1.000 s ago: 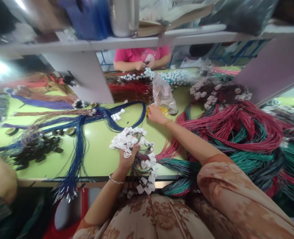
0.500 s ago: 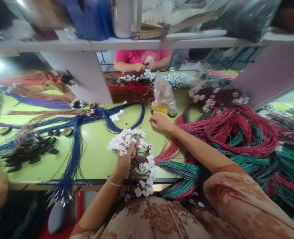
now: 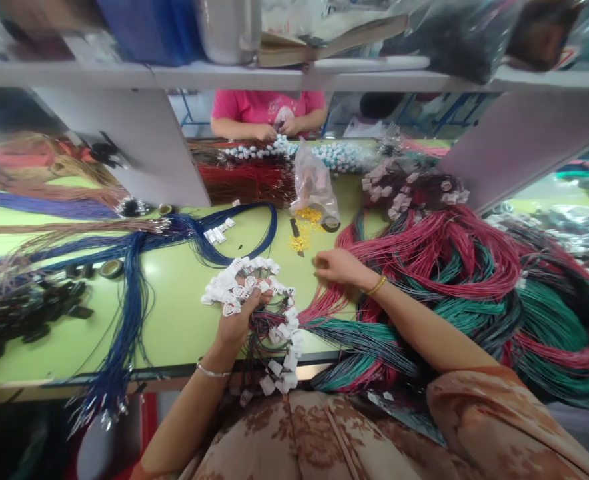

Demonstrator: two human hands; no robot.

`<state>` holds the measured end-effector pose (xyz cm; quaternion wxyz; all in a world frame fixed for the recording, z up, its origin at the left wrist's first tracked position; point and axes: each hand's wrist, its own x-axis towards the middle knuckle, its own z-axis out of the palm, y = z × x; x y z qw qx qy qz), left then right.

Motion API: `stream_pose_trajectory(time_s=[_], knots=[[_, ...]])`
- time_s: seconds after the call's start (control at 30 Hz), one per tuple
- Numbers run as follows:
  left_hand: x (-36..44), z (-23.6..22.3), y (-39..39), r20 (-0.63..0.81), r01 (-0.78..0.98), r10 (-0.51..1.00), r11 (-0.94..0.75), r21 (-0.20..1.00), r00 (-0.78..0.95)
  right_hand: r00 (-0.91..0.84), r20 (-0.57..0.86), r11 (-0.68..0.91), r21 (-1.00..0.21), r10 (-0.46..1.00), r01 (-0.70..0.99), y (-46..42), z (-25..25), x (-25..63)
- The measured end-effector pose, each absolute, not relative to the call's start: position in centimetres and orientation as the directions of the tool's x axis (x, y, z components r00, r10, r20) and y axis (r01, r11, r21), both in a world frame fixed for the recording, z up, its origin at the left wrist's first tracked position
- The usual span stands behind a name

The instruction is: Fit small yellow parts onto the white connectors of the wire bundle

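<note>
My left hand (image 3: pixel 238 321) is closed around a bunch of wires with white connectors (image 3: pixel 227 285) on their ends; more of these connectors hang down below the hand past the table edge. My right hand (image 3: pixel 343 267) hovers to the right, fingertips pinched together, and whether anything small is between them I cannot make out. Just beyond its fingers lie small yellow pieces (image 3: pixel 299 244) beside a dark strip (image 3: pixel 295 228). From the held bunch, red wires (image 3: pixel 324 301) and green and black wires (image 3: pixel 359 331) run off to the right, passing beneath my right forearm.
A clear plastic bag (image 3: pixel 314 180) and a black tape roll (image 3: pixel 330 224) are behind the yellow pieces. Blue wires (image 3: pixel 137 287) and black connectors (image 3: pixel 34 310) lie left. A large red wire heap (image 3: pixel 454 257) fills the right. A co-worker in pink (image 3: pixel 269 110) sits opposite, below a shelf (image 3: pixel 294 79).
My right hand has drawn back from the yellow pieces, toward me and to the right, uncovering the dark strip and more yellow pieces. My left hand keeps its hold. The view has shifted slightly.
</note>
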<state>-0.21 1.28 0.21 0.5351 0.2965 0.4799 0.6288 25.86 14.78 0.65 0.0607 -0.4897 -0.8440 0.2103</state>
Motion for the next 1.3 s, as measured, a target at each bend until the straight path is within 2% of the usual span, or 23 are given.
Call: stream_pose_trajectory(time_s=[0.17, 0.23, 0.27, 0.37, 0.43, 0.5, 0.57, 0.67, 0.77, 0.9, 1.1, 1.23, 1.3], knots=[[-0.2, 0.6, 1.4, -0.133, -0.435, 0.968, 0.027, 0.900, -0.214, -0.546, -0.113, 0.441, -0.464, 0.830, 0.768, 14.5, 0.7, 26.4], [-0.1, 0.8, 1.4, -0.145, -0.468, 0.968, 0.033, 0.883, -0.205, -0.539, -0.054, 0.428, -0.544, 0.840, 0.722, 14.3, 1.0, 26.0], [-0.1, 0.9, 1.4, -0.157, -0.485, 0.966, 0.040, 0.874, -0.204, -0.525, -0.017, 0.402, -0.624, 0.851, 0.671, 14.2, 1.2, 25.7], [0.0, 0.8, 1.5, -0.204, -0.519, 0.953, 0.060, 0.853, -0.226, -0.465, 0.009, 0.190, -0.920, 0.885, 0.343, 13.2, 2.0, 24.0], [0.0, 0.6, 1.5, -0.219, -0.519, 0.949, 0.072, 0.852, -0.227, -0.446, -0.037, 0.005, -0.996, 0.894, 0.093, 12.3, 2.5, 22.4], [-0.1, 0.5, 1.5, -0.212, -0.505, 0.951, 0.073, 0.860, -0.224, -0.458, -0.089, -0.145, -0.986, 0.884, -0.088, 11.4, 3.0, 20.7], [-0.2, 0.3, 1.5, -0.201, -0.494, 0.949, 0.056, 0.868, -0.245, -0.503, -0.146, -0.279, -0.939, 0.852, -0.200, 10.6, 3.4, 19.1], [-0.2, 0.2, 1.6, -0.200, -0.501, 0.936, 0.031, 0.865, -0.288, -0.581, -0.211, -0.438, -0.853, 0.786, -0.283, 9.7, 3.8, 17.4], [-0.1, 0.4, 1.6, -0.212, -0.528, 0.937, 0.035, 0.849, -0.279, -0.612, -0.227, -0.487, -0.822, 0.757, -0.296, 8.8, 3.9, 16.7], [-0.1, 0.8, 1.5, -0.238, -0.559, 0.942, 0.068, 0.826, -0.236, -0.600, -0.144, -0.380, -0.879, 0.787, -0.288, 8.0, 4.0, 16.6], [-0.2, 0.7, 1.6, -0.241, -0.574, 0.947, 0.077, 0.815, -0.215, -0.561, 0.057, 0.000, -0.995, 0.826, -0.102, 7.1, 4.1, 16.1], [-0.3, 0.7, 1.5, -0.220, -0.553, 0.950, 0.064, 0.831, -0.220, -0.475, 0.282, 0.346, -0.937, 0.834, 0.051, 6.7, 4.2, 15.6], [-0.3, 0.8, 1.5, -0.210, -0.539, 0.954, 0.065, 0.840, -0.212, -0.460, 0.339, 0.427, -0.899, 0.821, 0.100, 6.5, 4.2, 15.5]])
